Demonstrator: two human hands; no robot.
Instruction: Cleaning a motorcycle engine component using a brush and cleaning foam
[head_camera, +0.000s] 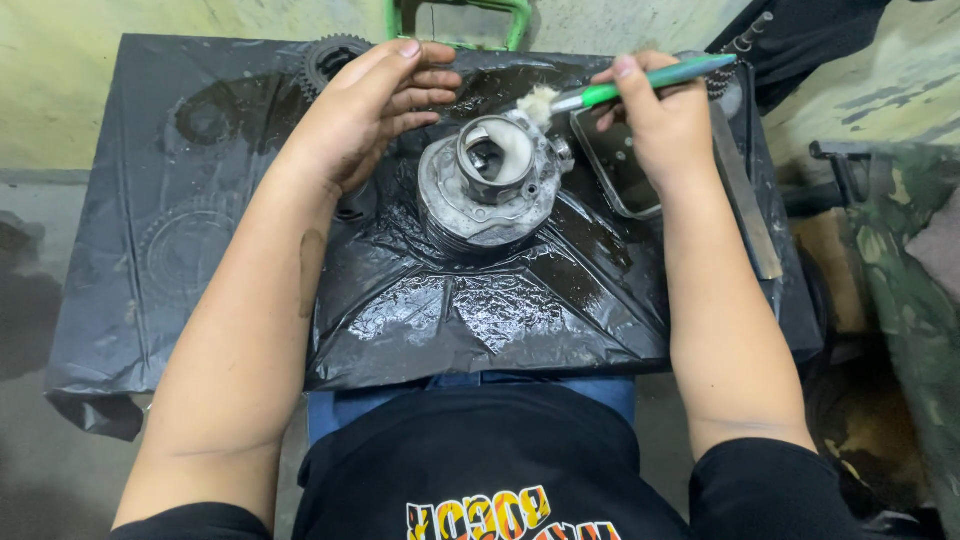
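Grease-slick and judged heavy and rigid, the metal engine cylinder is steadied just right of the left hand, whose fingers lie loosely extended against its finned flank, the likeliest hold, while a green-handled brush is pinched in the closed right hand above it.

Head-worn view, steeply downward, close up.

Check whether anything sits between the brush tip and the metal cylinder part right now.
Nothing visible does. The brush in the right hand has its bristles at the rim of the metal cylinder; the left hand rests beside it.
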